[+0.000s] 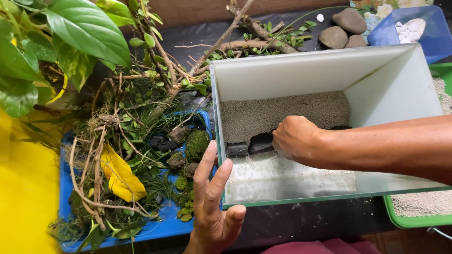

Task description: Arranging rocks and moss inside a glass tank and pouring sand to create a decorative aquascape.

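Setting dark stones in glass tank
Right hand curled on stones (grip unclear); left hand open, flat against tank corner.

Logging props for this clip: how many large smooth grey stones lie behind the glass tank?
3, clustered at top right behind the glass tank: the top stone, the left stone and a partly hidden right stone. More may be hidden.

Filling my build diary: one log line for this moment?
left hand: steadies glass tank | right hand: on dark stones | gravel behind
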